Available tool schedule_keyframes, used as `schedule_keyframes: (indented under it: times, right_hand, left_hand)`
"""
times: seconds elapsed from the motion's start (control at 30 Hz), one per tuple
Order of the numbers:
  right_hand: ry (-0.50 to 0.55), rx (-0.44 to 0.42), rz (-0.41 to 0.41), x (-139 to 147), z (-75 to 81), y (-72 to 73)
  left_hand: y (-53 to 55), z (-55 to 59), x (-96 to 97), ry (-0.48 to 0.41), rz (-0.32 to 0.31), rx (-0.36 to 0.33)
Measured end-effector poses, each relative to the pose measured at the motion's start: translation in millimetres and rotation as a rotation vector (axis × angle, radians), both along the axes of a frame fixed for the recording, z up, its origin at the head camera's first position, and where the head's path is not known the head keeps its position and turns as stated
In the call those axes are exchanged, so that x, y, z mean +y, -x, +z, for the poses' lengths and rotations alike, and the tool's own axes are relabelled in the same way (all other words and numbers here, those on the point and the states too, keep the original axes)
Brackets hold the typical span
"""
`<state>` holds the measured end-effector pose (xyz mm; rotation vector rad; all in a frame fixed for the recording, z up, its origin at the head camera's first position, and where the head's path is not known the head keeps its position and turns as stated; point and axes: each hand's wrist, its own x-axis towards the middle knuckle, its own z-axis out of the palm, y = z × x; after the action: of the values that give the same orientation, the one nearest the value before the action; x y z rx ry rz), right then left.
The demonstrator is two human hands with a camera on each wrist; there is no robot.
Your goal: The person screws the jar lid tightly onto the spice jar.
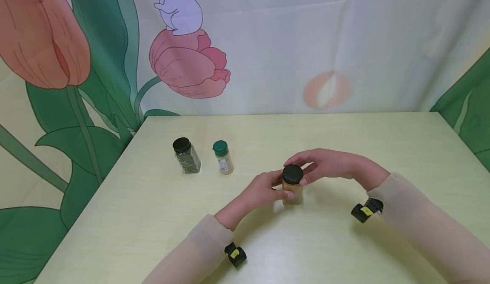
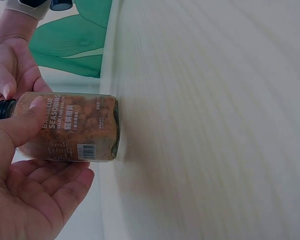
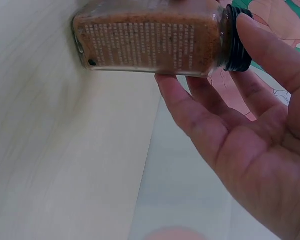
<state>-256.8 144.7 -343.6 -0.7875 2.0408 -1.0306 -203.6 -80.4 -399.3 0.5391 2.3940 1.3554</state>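
A square glass barbecue seasoning jar with a black cap stands upright on the table. Its contents are orange-brown, and white print with a barcode faces the left wrist view. My left hand grips the jar's body from the left, thumb across the printed side and fingers round the far side. From the right, my right hand holds the jar near its top. In the right wrist view that thumb lies against the black cap, with the fingers at the jar's side.
Further back on the left of the table stand a black-capped jar of green herbs and a smaller green-capped shaker. A printed curtain with flowers hangs behind the table's back edge.
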Motion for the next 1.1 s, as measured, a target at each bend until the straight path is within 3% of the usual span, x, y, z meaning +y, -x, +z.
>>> schedule_keyframes:
  times: [1.1]
  right_hand:
    - [0.174, 0.151, -0.199, -6, -24.7, -29.7]
  left_hand:
    - [-0.7, 0.6, -0.3, -0.001, 0.001, 0.012]
